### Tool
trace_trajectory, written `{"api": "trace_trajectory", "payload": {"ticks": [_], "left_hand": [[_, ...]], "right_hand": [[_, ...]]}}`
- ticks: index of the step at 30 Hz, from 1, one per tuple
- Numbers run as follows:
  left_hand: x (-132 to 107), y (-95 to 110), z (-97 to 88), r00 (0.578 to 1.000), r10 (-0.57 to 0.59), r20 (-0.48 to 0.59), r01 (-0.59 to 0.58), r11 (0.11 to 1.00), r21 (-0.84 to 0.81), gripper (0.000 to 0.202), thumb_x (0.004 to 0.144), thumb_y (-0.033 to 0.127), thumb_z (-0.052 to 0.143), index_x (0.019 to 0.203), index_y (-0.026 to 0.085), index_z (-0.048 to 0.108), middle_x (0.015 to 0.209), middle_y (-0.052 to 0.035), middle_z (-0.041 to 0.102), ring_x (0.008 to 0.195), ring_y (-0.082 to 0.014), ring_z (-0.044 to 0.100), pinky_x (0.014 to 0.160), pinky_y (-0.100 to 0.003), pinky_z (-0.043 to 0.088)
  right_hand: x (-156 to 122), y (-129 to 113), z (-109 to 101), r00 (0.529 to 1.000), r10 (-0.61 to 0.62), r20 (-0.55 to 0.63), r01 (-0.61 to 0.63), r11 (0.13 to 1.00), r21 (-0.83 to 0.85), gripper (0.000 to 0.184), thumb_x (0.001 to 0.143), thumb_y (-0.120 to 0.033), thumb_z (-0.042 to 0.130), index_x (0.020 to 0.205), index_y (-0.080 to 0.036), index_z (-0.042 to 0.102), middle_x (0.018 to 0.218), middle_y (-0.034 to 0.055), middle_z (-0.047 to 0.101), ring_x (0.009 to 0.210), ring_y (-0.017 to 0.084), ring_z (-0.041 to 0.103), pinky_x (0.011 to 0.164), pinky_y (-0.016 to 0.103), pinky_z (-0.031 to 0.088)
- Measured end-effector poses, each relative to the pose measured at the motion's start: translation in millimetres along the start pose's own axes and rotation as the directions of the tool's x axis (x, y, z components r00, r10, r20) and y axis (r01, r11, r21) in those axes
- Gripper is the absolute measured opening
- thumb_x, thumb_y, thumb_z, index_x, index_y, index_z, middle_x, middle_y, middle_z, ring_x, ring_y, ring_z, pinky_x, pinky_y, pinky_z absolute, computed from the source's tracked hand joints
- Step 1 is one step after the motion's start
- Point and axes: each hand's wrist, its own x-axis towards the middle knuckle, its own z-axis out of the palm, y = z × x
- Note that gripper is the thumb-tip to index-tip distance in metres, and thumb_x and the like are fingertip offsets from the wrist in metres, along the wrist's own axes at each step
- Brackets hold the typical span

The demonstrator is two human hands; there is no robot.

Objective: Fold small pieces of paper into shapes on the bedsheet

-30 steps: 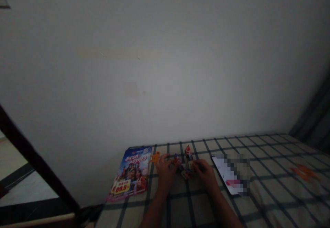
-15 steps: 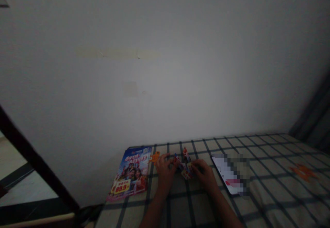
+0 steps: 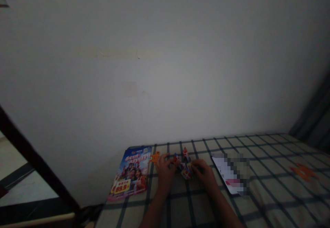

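Here, folded paper point(image 3: 185, 168) on checked sheet point(image 3: 270, 190), left grip point(image 3: 164, 173) and right grip point(image 3: 205, 174) pinching its sides

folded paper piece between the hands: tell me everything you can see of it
The folded paper piece is small, glossy-looking print in red, blue and white, creased into angular flaps, one pointed flap standing up at the back. It rests on the checked sheet near the wall. The left hand touches its left side, the right hand its right; the grip is too blurred to tell. Print is unreadable.
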Motion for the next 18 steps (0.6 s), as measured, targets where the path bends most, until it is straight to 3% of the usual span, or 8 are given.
{"api": "trace_trajectory", "payload": {"ticks": [5,18], "left_hand": [[0,2,-1.5,0.999,-0.041,0.029,0.040,0.999,0.032,0.032,0.081,0.055,0.069,0.078,0.025,0.079,0.123,-0.0077,0.065,0.122,-0.0321,0.051,0.108,-0.054,0.036],[-3,5,-2.8,1.000,0.001,0.023,-0.003,0.998,0.061,0.025,0.080,0.050,0.071,0.077,0.026,0.078,0.122,-0.0063,0.064,0.122,-0.0312,0.050,0.108,-0.054,0.035]], "right_hand": [[0,-2,0,1.000,0.012,0.023,-0.012,1.000,0.006,0.026,0.089,-0.046,0.061,0.090,-0.023,0.072,0.092,0.0072,0.071,0.091,0.023,0.067,0.084,0.036,0.054],[1,-13,-1,0.997,-0.002,0.077,-0.001,0.999,0.046,0.022,0.088,-0.042,0.062,0.083,-0.022,0.069,0.094,0.0069,0.067,0.095,0.023,0.064,0.086,0.035,0.051]]}}
